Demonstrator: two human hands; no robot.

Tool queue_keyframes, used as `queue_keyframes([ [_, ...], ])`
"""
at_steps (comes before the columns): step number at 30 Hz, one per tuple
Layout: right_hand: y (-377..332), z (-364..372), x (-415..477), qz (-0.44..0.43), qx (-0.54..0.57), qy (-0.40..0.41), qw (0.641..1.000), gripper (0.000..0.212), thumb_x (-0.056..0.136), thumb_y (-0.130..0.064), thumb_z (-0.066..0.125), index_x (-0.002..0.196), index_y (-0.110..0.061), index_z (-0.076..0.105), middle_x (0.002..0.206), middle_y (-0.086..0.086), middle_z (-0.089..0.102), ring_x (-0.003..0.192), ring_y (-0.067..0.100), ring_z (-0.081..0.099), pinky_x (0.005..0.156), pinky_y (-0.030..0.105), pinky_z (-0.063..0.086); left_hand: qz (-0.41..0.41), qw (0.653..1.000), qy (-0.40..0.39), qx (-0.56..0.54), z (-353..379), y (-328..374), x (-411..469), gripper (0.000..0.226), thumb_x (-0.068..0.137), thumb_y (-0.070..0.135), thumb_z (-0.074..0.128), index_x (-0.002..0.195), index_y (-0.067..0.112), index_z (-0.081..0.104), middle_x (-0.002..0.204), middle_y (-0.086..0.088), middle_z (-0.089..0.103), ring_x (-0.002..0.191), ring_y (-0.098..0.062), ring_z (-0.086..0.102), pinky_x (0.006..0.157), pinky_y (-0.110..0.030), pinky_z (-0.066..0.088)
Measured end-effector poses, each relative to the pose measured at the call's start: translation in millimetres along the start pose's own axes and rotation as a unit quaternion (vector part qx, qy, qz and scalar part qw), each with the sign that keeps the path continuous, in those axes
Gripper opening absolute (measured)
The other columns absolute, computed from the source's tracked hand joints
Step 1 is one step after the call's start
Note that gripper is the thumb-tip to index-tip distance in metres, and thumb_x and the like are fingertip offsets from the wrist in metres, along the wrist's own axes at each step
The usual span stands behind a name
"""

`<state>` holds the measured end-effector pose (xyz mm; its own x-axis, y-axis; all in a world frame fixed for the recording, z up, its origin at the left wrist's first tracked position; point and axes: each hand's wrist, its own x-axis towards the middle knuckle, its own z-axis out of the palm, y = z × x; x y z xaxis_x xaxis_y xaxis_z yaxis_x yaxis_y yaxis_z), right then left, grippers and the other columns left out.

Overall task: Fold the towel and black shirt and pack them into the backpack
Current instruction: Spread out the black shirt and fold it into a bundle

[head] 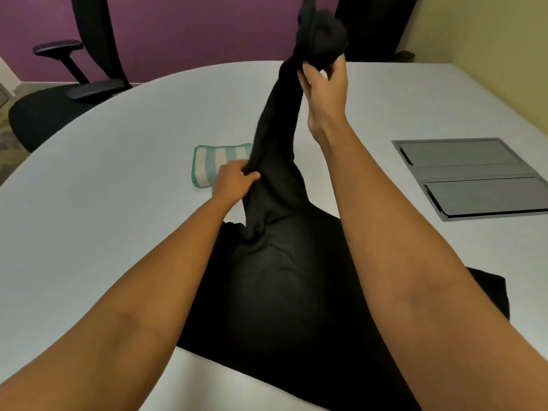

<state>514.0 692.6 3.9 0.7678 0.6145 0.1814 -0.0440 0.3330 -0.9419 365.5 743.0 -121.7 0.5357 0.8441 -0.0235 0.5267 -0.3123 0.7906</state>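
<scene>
Grey worktop, purple wall behind. Right hand is closed round a bunched end of the shirt, lifted high. Left hand pinches it lower down. Striped towel is half hidden behind them; no backpack visible.

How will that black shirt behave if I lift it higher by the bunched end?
Likely floppy: the black shirt sags from the right hand to the table. Probably light, since a pinch by the left hand holds a fold. It may drag and crumple, perhaps brushing the striped towel.
</scene>
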Motion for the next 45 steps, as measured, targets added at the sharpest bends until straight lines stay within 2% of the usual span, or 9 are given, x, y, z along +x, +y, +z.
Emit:
queue_keyframes([
  [2,21.7,-13.2,5.7,0.072,-0.057,-0.017,0.996,0.054,0.09,0.004,0.055,0.14,-0.003,0.035,0.134,0.016,0.05,0.121,0.028,0.053,0.103,0.037,0.046,-0.021,0.997,0.072,-0.012,-2.2,-5.1,14.0,0.033,0.092,0.021,0.058,0.123,0.008,0.06,0.117,-0.013,0.064,0.109,-0.029,0.059,0.091,-0.033,0.046],
  [6,65.6,-55.6,-7.0,0.213,-0.177,-0.066,0.958,0.063,0.094,-0.011,0.054,0.148,-0.007,0.021,0.149,0.012,0.035,0.134,0.025,0.04,0.113,0.036,0.033,-0.021,0.998,0.032,-0.057,-0.5,-9.0,25.2,0.041,0.092,0.02,0.059,0.132,0.017,0.05,0.124,-0.006,0.059,0.108,-0.023,0.058,0.091,-0.03,0.046],
  [9,89.0,-87.0,-43.5,0.176,-0.263,-0.041,0.948,0.06,0.096,-0.016,0.053,0.148,-0.011,0.023,0.151,0.008,0.033,0.137,0.022,0.036,0.11,0.029,0.031,0.01,0.999,0.024,-0.024,4.9,-22.9,0.0,0.031,0.095,0.025,0.053,0.126,0.019,0.056,0.122,-0.003,0.061,0.107,-0.022,0.059,0.091,-0.031,0.047],
  [13,110.0,-125.3,-114.5,0.096,-0.387,-0.042,0.916,0.051,0.099,-0.022,0.047,0.146,-0.018,0.03,0.15,0.001,0.036,0.138,0.016,0.033,0.11,0.025,0.026,0.048,0.986,0.125,0.096,10.1,-51.9,-61.1,0.026,0.099,0.029,0.045,0.114,0.017,0.062,0.114,-0.002,0.066,0.101,-0.021,0.062,0.096,-0.036,0.045],
  [19,123.7,-153.8,-201.9,0.005,-0.608,-0.048,0.792,0.043,0.1,-0.033,0.04,0.142,-0.024,0.041,0.148,-0.001,0.04,0.141,0.017,0.029,0.117,0.035,0.02,0.06,0.984,0.081,0.148,12.4,-99.8,-126.5,0.021,0.098,0.026,0.043,0.112,0.018,0.057,0.111,0.0,0.062,0.107,-0.019,0.058,0.108,-0.044,0.037],
  [23,125.4,-152.1,-253.4,-0.013,-0.65,-0.053,0.758,0.043,0.1,-0.04,0.031,0.136,-0.026,0.05,0.145,-0.002,0.046,0.14,0.017,0.033,0.116,0.035,0.017,0.016,0.964,-0.073,0.254,16.4,-120.3,-149.1,0.051,0.101,0.043,0.026,0.15,0.028,0.021,0.159,0.002,0.015,0.147,-0.016,0.008,0.118,-0.044,0.001],
  [30,137.9,-159.5,-306.3,0.036,-0.719,-0.19,0.667,0.087,0.076,-0.064,-0.031,0.149,-0.036,0.006,0.159,-0.007,0.004,0.147,0.018,0.0,0.116,0.039,-0.002,-0.092,0.94,-0.07,0.32,4.3,-140.1,-186.6,0.063,0.096,0.058,0.014,0.15,0.034,-0.009,0.159,0.0,-0.014,0.146,-0.024,-0.015,0.116,-0.05,-0.009],
  [40,126.8,-151.5,-344.1,0.017,-0.717,-0.286,0.635,0.093,0.069,-0.065,-0.036,0.149,-0.038,0.003,0.16,-0.01,-0.002,0.147,0.017,-0.007,0.114,0.036,-0.008,-0.211,0.93,-0.001,0.3,-9.9,-146.4,-254.7,0.063,0.095,0.06,0.012,0.151,0.034,0.002,0.16,-0.007,-0.006,0.147,-0.032,-0.007,0.116,-0.053,-0.004],
  [45,113.0,-150.9,-337.6,0.023,-0.703,-0.273,0.656,0.081,0.076,-0.063,-0.018,0.149,-0.039,0.008,0.16,-0.011,0.0,0.147,0.014,-0.006,0.115,0.034,-0.006,-0.135,0.937,0.047,0.318,-16.5,-126.6,-246.6,0.059,0.098,0.052,0.018,0.151,0.024,0.018,0.16,-0.008,0.008,0.147,-0.026,0.005,0.118,-0.051,0.0],
])
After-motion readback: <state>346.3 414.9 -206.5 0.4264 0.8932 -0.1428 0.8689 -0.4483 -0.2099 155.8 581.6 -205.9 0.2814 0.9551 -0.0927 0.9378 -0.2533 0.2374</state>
